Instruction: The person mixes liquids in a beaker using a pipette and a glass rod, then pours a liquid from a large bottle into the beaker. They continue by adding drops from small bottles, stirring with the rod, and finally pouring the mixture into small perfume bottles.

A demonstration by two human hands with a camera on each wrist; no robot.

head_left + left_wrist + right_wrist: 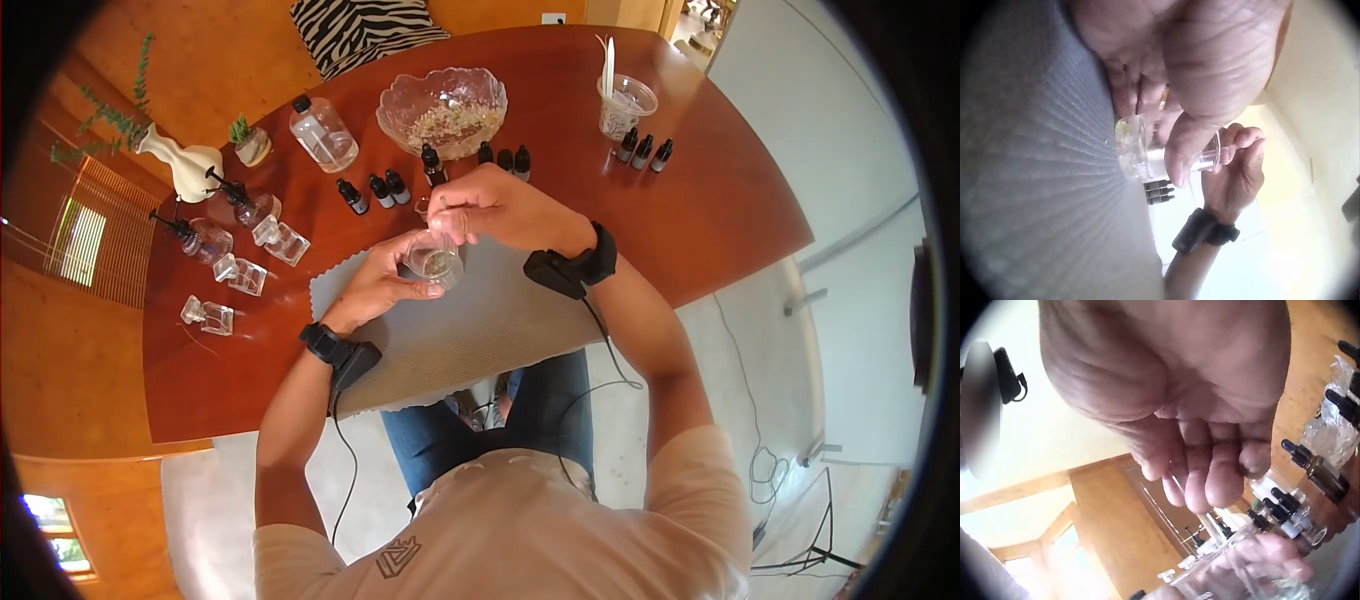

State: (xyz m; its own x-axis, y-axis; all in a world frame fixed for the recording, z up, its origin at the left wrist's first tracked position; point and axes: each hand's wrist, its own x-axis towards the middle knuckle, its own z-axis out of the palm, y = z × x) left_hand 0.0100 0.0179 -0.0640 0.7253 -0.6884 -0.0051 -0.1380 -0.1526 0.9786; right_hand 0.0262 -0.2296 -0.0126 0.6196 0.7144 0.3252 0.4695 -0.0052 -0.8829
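My left hand (385,283) grips a clear glass beaker (436,262) round its side, thumb toward me. The beaker stands low over the grey mat (1054,162), and pale bits (1124,130) show near its base in the left wrist view. Over the beaker's mouth, my right hand (500,210) pinches a thin clear rod (1227,152) between thumb and fingertips. The rod reaches down into the beaker. In the right wrist view only a short, bright length of the rod shows below the fingers. Just beyond the hands stands a brown dropper bottle (433,168).
Several small black-capped bottles (385,190) stand behind my hands, near a cut-glass bowl (440,112) and a large clear bottle (325,138). Glass perfume bottles (240,275) and pump bottles (205,240) are at left. A plastic cup (625,105) with white sticks stands at right.
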